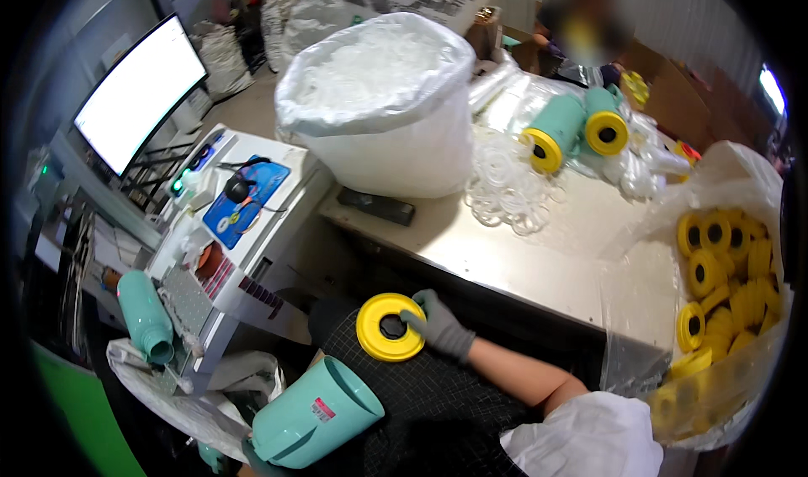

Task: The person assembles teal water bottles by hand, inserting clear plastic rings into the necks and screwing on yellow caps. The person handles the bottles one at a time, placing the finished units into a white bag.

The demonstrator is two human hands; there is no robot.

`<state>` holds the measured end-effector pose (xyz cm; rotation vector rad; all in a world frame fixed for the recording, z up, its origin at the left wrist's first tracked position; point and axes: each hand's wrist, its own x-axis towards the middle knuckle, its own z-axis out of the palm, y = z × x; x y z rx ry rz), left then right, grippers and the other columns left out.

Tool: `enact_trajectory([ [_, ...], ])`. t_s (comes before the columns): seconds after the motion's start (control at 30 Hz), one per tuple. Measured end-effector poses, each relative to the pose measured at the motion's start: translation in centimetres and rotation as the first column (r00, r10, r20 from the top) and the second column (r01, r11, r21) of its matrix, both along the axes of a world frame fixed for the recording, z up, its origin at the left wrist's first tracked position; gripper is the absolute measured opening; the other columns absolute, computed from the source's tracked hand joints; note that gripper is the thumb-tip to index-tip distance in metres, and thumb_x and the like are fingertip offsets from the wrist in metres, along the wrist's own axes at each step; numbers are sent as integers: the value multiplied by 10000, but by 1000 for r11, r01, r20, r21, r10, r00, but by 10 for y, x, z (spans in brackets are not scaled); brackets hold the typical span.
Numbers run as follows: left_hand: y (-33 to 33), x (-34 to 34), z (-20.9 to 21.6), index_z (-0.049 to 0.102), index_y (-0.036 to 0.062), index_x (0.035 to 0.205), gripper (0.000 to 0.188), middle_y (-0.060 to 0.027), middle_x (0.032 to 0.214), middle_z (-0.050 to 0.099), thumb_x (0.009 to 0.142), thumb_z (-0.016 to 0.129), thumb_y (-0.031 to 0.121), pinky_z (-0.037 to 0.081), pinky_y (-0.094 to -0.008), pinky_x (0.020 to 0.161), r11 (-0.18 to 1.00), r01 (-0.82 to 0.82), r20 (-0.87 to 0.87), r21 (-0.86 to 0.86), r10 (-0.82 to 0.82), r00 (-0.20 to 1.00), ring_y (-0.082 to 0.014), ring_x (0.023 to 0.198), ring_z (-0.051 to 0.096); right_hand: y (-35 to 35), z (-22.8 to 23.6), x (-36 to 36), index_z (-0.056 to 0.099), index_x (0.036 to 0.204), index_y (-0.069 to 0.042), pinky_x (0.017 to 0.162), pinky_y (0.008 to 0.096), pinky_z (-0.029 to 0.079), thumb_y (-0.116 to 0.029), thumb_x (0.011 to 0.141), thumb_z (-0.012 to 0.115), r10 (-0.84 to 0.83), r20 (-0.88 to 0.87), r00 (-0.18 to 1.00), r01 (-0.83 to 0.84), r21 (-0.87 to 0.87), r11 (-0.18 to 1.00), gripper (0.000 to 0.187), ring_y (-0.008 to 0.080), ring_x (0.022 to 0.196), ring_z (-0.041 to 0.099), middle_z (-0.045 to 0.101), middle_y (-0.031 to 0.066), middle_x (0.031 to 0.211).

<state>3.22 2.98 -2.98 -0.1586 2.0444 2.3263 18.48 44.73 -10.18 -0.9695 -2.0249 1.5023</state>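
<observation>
My right hand [444,327], in a grey glove, pinches the edge of a round yellow lid [369,324] with a black centre, holding it over my lap. At the lower left, my left hand [259,463] shows only in part, around the lower end of a teal plastic jug [311,422]. The jug lies tilted with its wide mouth toward the upper right, and a pink label shows on its side. Lid and jug are apart, with the lid above and to the right of the mouth.
A white sack [379,140] of clear rings stands on the table [454,245], beside loose rings [509,186] and lidded teal jugs [557,123]. Yellow lids fill a clear bag [635,309] at right. Another jug [143,309] lies left, below a monitor [143,94]. A person [585,22] sits opposite.
</observation>
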Motion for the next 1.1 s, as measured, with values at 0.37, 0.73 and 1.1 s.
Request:
enact_trajectory([
  [0.37,59,41,-58,406,49,1577,602,-156,1587,461,1133,310,445,402,-457,1198,857,337,-19,389,-359,933,-300,1422,490,-25,9,-7,704,1285,-50,890,419,529,-348,888,815,172,-46,984,-116,564,817,508,269,992,641,670,117,1037],
  [0.73,60,61,-63,497,47,1486,548,-101,1437,591,1124,433,454,499,-372,1088,937,156,43,313,-178,983,-224,1286,591,-48,136,-53,707,1300,6,790,344,492,-242,753,858,639,-355,683,-364,592,719,619,234,904,584,607,104,1009],
  [1.1,53,69,-102,572,43,1370,320,-81,1305,647,1093,477,170,532,-297,1014,828,15,178,560,-137,974,-158,1186,629,-63,131,-20,684,1304,37,775,335,482,-321,906,715,702,-348,621,-410,620,669,536,219,876,548,575,125,1013],
])
